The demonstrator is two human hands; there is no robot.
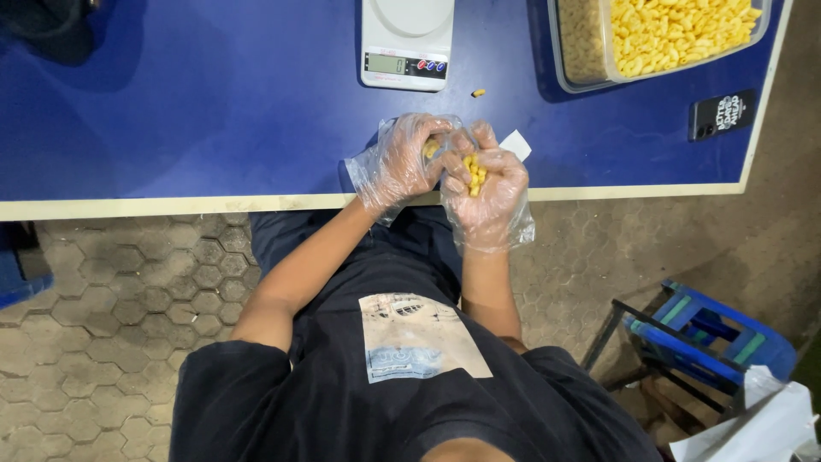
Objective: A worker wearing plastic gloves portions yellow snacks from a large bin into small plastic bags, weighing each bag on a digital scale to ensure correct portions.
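Observation:
Both my hands wear loose clear plastic gloves and meet over the near edge of the blue table (214, 111). My right hand (486, 184) is cupped palm up around a small heap of yellow puffed snacks (473, 171). My left hand (404, 158) presses against it, fingers curled on a few of the same snacks and what looks like a small clear bag. A white digital scale (407, 41) stands just beyond my hands, its pan bare. One loose snack (478, 92) lies on the table near the scale.
A clear plastic tub (680, 34) full of yellow snacks sits at the table's far right, beside a second tub of paler pieces (581, 38). A black phone (723, 114) lies near the right edge. A white paper slip (516, 144) lies by my right hand. A blue stool (701, 334) stands on the paved floor.

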